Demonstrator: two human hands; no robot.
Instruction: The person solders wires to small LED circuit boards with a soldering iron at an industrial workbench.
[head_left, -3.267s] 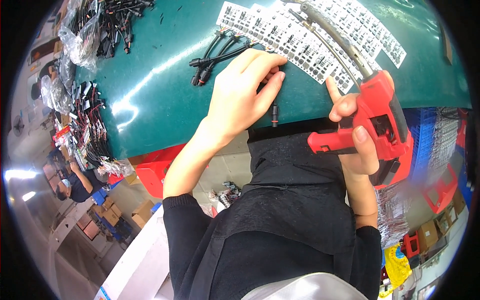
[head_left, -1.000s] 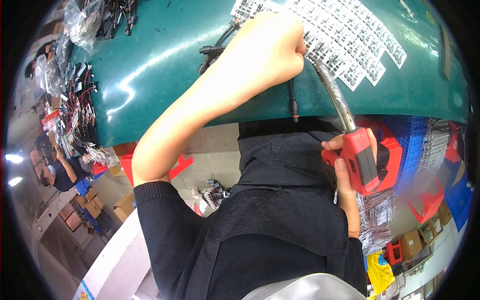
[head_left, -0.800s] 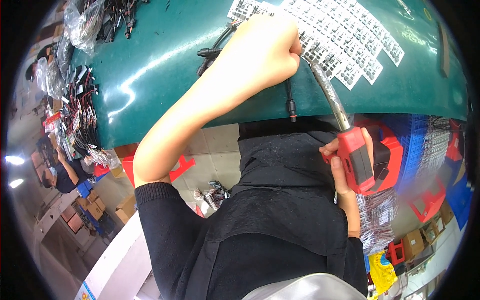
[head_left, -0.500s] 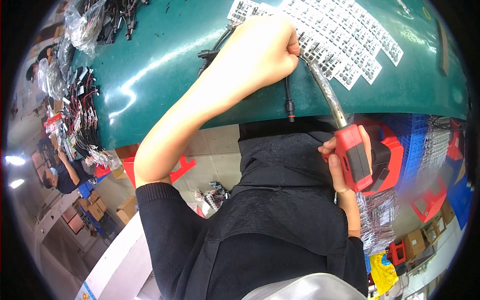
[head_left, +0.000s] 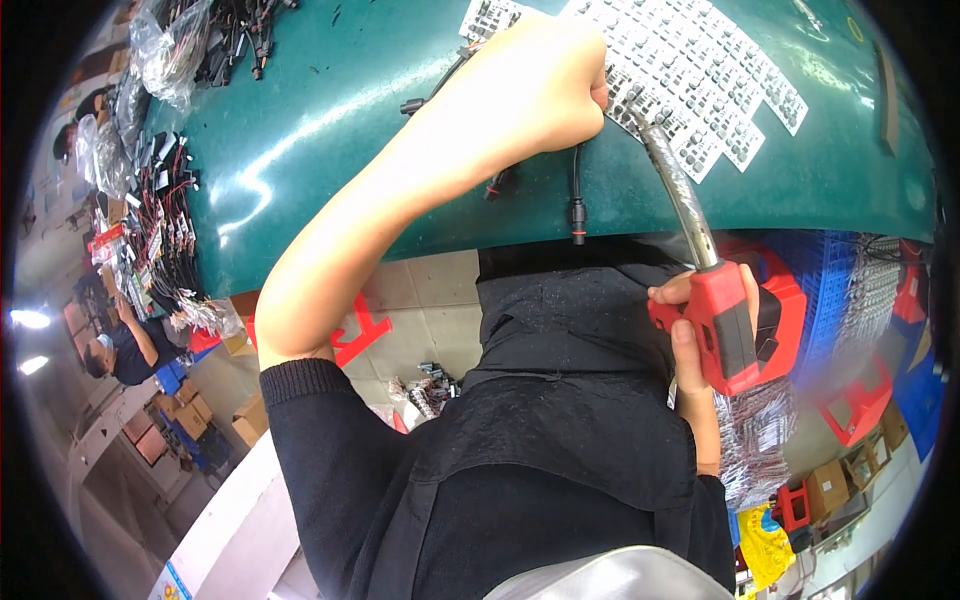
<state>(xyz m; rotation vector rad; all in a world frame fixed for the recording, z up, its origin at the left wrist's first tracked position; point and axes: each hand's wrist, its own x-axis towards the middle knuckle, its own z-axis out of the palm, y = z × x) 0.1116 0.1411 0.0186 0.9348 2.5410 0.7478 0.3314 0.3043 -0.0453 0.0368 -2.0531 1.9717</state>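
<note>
Head view: left hand (head_left: pixel 535 85) staying fisted at near edge of label sheets (head_left: pixel 700 70) on green surface (head_left: pixel 330 120), fingers closed on something hidden — cannot tell what. Right hand (head_left: pixel 700 330) clamping red tool (head_left: pixel 730 325) below surface edge, metal nozzle (head_left: pixel 675 185) reaching up to left fist. Since a second ago tool sitting barely lower, nozzle tip holding same spot — work looking steady there. Black cable (head_left: pixel 575 190) dangling over edge beside nozzle.
</note>
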